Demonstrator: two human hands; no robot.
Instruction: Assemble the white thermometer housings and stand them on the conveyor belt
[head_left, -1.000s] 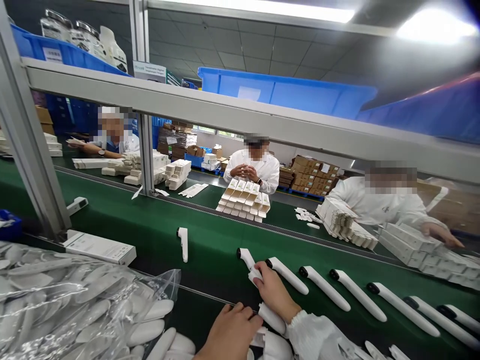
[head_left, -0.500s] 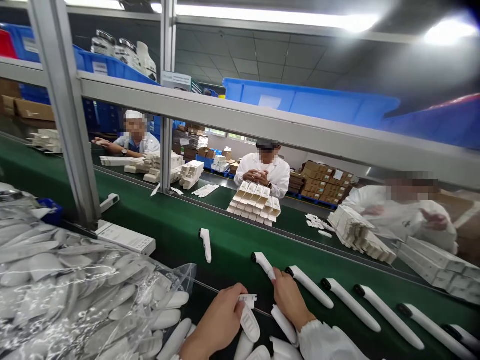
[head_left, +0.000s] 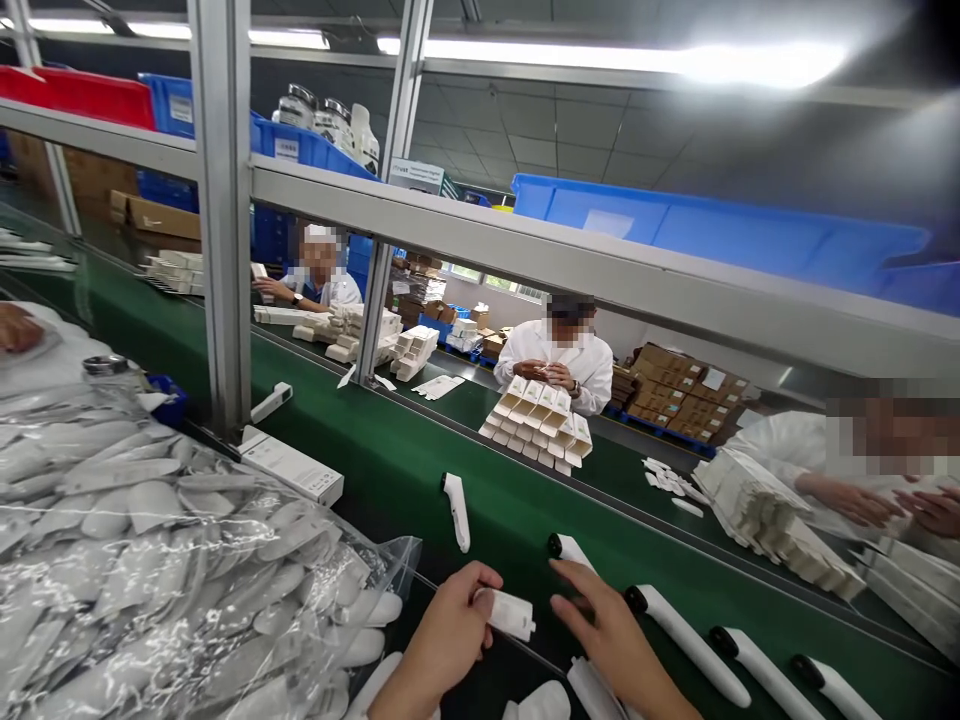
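Pinched in my left hand [head_left: 450,630] is a small white plastic cover [head_left: 511,614] with a tab at its end. My right hand [head_left: 611,635] has its thumb and fingers apart, with nothing between them. Just beyond its fingertips lies a white handheld thermometer [head_left: 574,550] with a black head, partly hidden by the hand; whether they touch I cannot tell. More such thermometers, such as this one [head_left: 690,645], lie in a slanted row to the right on the green belt. Another, slimmer white device [head_left: 456,512] lies apart, ahead of my left hand. Loose white covers [head_left: 544,700] lie below my hands.
A clear plastic bag [head_left: 187,560] heaped with white covers fills the left. A white box [head_left: 292,465] stands beside a metal post [head_left: 221,220]. Across the green belt [head_left: 517,500], several co-workers sit behind stacks of open white cartons [head_left: 536,420]. Blue bins [head_left: 675,220] rest on the overhead shelf.
My right hand has loosened from the thermometer and its fingers have spread. The cover in my left hand has turned from pointing downward to lying nearly level. The whole view has shifted left.
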